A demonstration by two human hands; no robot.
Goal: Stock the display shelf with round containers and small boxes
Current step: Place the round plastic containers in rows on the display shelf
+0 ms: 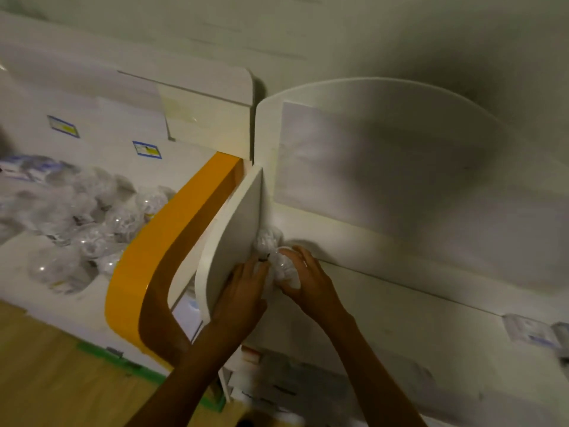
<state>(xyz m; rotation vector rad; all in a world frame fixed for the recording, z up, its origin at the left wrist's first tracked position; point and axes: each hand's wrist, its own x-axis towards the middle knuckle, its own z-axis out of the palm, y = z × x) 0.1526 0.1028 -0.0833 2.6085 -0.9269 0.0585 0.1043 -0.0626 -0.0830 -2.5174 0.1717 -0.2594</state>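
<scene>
A white display shelf runs to the right of a curved white side panel. In its left corner sits a round clear container against the panel. Just in front of it, a second round clear container is gripped between my left hand and my right hand, low over the shelf board. My left fingers press its left side beside the panel; my right fingers wrap over its top and right side. The view is blurred.
Left of an orange curved divider lies a heap of several round clear containers. Small boxes sit at the shelf's right end. More packaged goods fill the level below. Wooden floor is at lower left.
</scene>
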